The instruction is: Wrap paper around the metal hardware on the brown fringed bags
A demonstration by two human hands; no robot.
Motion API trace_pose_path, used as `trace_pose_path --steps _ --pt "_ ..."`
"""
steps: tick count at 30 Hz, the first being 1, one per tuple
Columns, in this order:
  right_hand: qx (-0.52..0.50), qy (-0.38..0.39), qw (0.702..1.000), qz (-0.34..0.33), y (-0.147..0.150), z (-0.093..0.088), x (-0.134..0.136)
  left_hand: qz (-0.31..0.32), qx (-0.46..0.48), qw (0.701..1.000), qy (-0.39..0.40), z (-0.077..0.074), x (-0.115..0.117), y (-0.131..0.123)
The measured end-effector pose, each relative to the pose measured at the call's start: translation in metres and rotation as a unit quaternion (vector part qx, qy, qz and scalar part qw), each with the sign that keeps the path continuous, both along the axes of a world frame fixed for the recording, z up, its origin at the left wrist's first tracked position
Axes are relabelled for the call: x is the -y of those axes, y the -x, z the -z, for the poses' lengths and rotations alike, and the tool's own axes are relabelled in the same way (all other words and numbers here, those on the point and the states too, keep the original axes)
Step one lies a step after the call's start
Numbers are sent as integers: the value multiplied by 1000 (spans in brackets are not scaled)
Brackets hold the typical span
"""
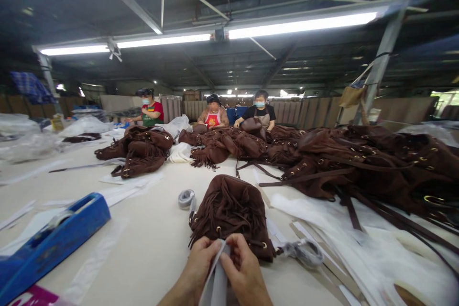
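The bag [229,201] lies on the table [150,234] straight ahead of both hands, its eyelet edge turned to the person and its rounded base pointing away. The strip [218,283] is between the hands; its long axis runs from the fingertips back to the person, so its far end points at the eyelet edge. Both hands are about equally near the bag; the right hand [245,265] covers a little more of its edge. Whether the fingers touch the bag, I cannot tell.

The left hand [201,259] is closed in a pinch, with thumb and finger on the strip's far end. The right hand also pinches this end, its thumb on top and its other fingers curled.

The strip is pale, thin and seems folded along its length. The bag is dark brown, with long fringe over its upper face and gold-coloured eyelets. A wrapped coil [186,198] lies beside it on the left, another coil [304,252] on the right.
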State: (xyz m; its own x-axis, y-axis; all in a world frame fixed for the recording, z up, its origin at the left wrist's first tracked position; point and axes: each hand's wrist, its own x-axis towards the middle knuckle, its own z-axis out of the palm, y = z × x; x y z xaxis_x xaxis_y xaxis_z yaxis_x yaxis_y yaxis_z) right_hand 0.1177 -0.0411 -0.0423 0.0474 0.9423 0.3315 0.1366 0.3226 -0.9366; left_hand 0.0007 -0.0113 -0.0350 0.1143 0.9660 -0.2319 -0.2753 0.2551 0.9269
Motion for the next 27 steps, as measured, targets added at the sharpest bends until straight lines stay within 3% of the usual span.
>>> trace_pose_path --steps 3,8,18,22,27 --pt "-30 4 999 -21 4 3 0 -4 -2 1000 6 4 -4 0" --pt "13 0 1000 25 6 -1 -1 0 -16 1000 1 11 -1 -2" --pt "177 -12 983 57 1 -16 3 -11 -135 989 -61 -4 5 -4" --pt "78 32 996 -25 -6 -21 1 -19 -163 986 -44 -10 11 -8" --pt "-42 95 991 -90 -9 -21 -5 1 -107 994 19 -13 13 -12"
